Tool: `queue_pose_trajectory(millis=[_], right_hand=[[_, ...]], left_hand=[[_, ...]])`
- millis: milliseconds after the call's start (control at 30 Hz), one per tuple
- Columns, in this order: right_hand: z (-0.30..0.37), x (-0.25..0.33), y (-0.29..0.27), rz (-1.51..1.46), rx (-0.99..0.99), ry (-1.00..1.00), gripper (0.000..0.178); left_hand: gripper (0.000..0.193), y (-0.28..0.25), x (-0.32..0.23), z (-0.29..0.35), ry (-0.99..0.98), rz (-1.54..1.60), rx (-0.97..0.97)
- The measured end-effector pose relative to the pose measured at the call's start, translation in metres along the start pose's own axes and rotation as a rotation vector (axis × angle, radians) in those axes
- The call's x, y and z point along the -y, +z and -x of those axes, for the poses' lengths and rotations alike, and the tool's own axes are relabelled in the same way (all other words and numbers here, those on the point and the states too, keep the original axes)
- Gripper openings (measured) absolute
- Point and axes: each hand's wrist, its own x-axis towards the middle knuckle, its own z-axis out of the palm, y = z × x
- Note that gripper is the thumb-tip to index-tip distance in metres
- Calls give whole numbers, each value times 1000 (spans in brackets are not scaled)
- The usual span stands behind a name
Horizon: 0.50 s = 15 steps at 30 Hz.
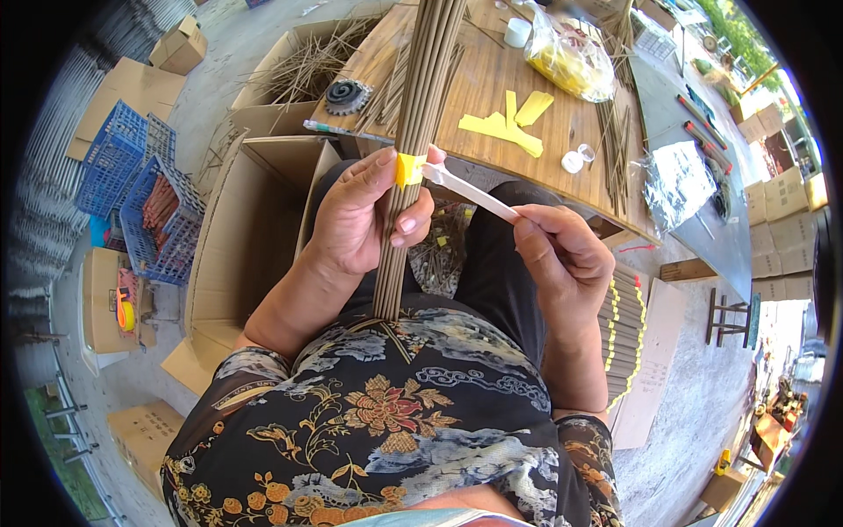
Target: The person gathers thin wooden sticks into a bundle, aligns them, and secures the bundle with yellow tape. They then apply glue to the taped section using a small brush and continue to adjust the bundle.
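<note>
My left hand [362, 211] is closed round a bundle of long thin brown sticks [420, 97], which stands nearly upright in front of me with its lower end near my lap. A yellow paper band [408, 170] wraps the bundle at the height of my fingers. Between thumb and fingers, my right hand [562, 255] pinches a pale, narrow flat strip [479, 195]. That strip stretches from the yellow band across to my right hand. Whether its far end is stuck to the band is hard to see.
On the wooden table [492, 75] lie yellow paper strips [505, 127], a plastic bag [575, 66], loose sticks and a dark ribbed roll [347, 97]. An open cardboard box [237, 237] is at my left, beside blue crates [132, 167]. Finished-looking banded bundles [621, 325] lie at my right.
</note>
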Motion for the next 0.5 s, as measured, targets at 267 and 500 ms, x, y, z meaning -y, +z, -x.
queue_pose_trajectory(millis=[267,500], right_hand=[[1,2,1,42,51,45,9],[-1,-1,-5,-361,37,300,9]], left_hand=[[42,7,0,-3,1,27,-73],[42,-4,5,-9,-19,70,5]])
